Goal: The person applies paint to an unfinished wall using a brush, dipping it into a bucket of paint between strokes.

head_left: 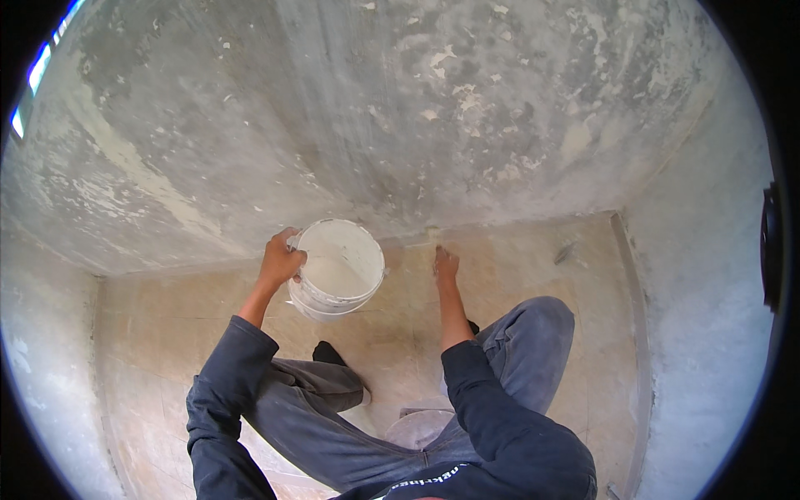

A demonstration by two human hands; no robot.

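My left hand (282, 258) grips the rim of a white plastic bucket (323, 298) at its left side, thumb toward the inside. The bucket is tilted a little toward me, and its inside has a pale, whitish coating or content. To the right of it, my right hand (446, 264) reaches down to the foot of the patchy grey wall (333, 117). Its fingers are bent together beside a small pale patch at the wall's base. Whatever those fingers hold, if anything, is too small to make out.
Beige tiles cover the floor (367, 342). A small grey object (565, 252) lies there on the right, near the corner with the right wall (700, 317). Between my bent legs is a pale round thing (417, 427), partly hidden. A dark object (771, 250) shows at the right rim.
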